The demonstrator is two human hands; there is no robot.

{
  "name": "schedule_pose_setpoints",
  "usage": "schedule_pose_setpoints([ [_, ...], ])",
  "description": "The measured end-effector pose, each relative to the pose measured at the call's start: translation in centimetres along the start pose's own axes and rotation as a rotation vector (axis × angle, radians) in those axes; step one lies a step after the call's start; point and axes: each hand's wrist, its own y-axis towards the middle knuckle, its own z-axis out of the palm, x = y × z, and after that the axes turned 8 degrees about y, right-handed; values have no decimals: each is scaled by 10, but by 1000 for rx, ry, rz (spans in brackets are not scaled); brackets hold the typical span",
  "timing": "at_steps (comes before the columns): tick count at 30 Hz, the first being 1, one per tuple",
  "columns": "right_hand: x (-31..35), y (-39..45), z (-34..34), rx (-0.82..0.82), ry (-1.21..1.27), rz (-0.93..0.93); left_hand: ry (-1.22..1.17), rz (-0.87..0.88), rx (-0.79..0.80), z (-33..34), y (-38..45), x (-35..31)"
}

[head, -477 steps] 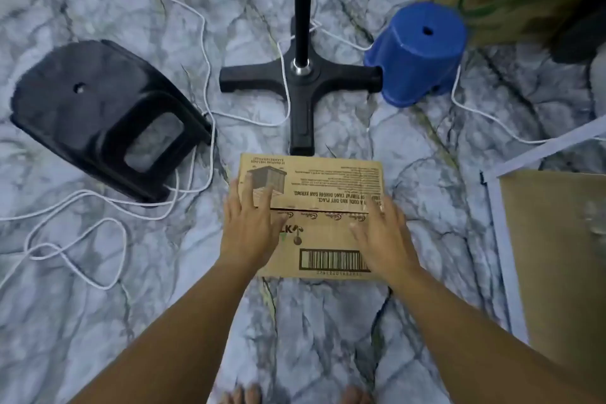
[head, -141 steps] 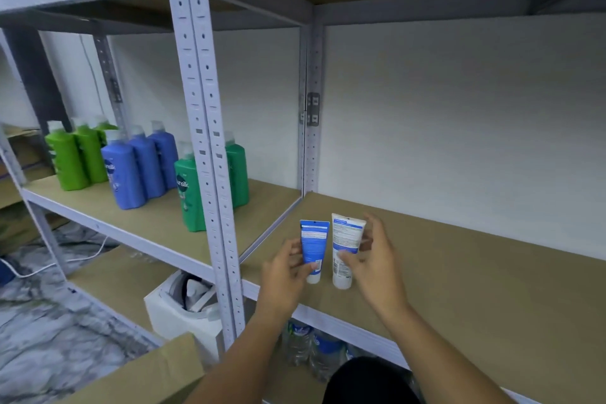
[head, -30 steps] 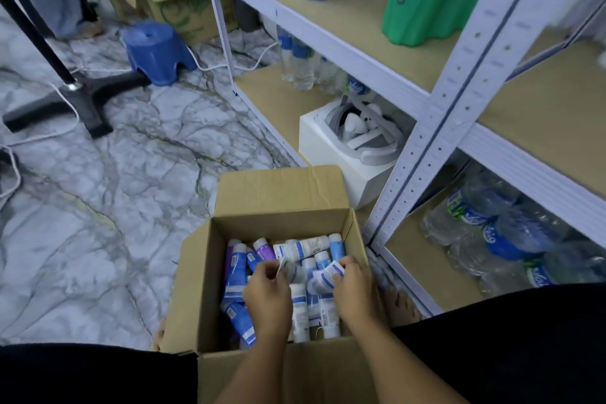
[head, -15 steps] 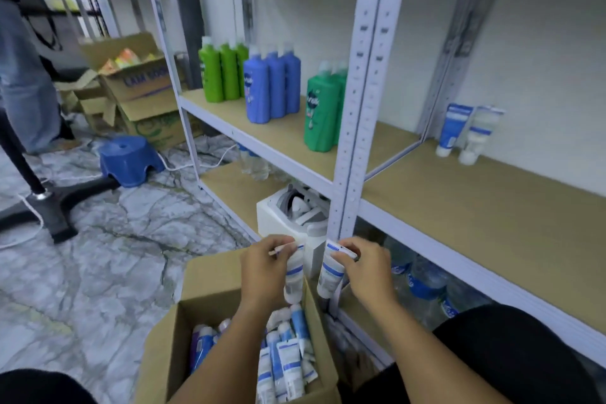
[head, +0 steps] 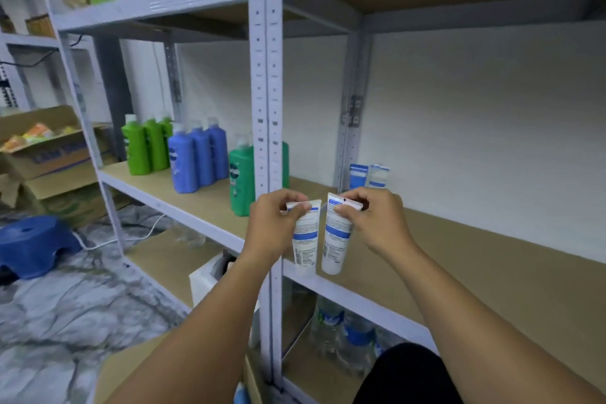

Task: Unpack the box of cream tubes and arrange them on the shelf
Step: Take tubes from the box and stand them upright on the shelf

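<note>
My left hand (head: 273, 226) pinches the crimped top of a white cream tube with blue bands (head: 305, 239), which hangs cap down. My right hand (head: 377, 223) pinches a second white tube (head: 336, 239) the same way, right beside the first. Both tubes hang above the front edge of the brown shelf board (head: 475, 256). A blue tube (head: 358, 175) and a white tube (head: 378, 175) stand at the back left corner of that shelf. A flap of the cardboard box (head: 131, 367) shows at the bottom.
A grey upright post (head: 267, 92) stands just left of my hands. Green and blue bottles (head: 183, 157) fill the shelf to the left. Water bottles (head: 341, 334) lie on the lower shelf. A blue stool (head: 32, 243) and cardboard boxes (head: 49, 161) sit on the marble floor.
Both hands have lifted a tube each from the box up to shelf height. My view has risen from the box to the shelf.
</note>
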Motion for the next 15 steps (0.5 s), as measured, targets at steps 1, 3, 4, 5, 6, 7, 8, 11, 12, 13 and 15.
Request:
schedule_pose_setpoints([
  [1, -1, 2, -9, -4, -17, 10, -5, -1, 27, 8, 4, -6],
  [3, -8, 5, -26, -15, -44, 38, -24, -13, 79, 24, 10, -15],
  [4, -12, 5, -32, -20, -54, 54, -36, -17, 98, 33, 12, -18],
  [5, -17, 5, -39, -26, -64, 71, -40, -17, 110, 41, 14, -21],
  [6, -23, 5, -44, -32, -76, 89, -41, -12, 119, 50, 15, -22],
  [7, -29, 3, -49, -36, -87, 106, -37, -8, 126, 58, 16, -22],
  [8, -35, 2, -53, -35, -98, 122, -32, -9, 135, 65, 16, -21],
  [11, -50, -2, -60, -24, -100, 154, -40, -16, 190, 82, 11, -17],
  [12, -55, -3, -60, -31, -78, 163, -57, -22, 197, 86, 9, -15],
  [13, -58, -4, -60, -45, -51, 172, -78, -29, 191, 88, 8, -13],
  [15, -62, -7, -59, -92, -4, 186, -144, -49, 168, 91, 4, -9],
])
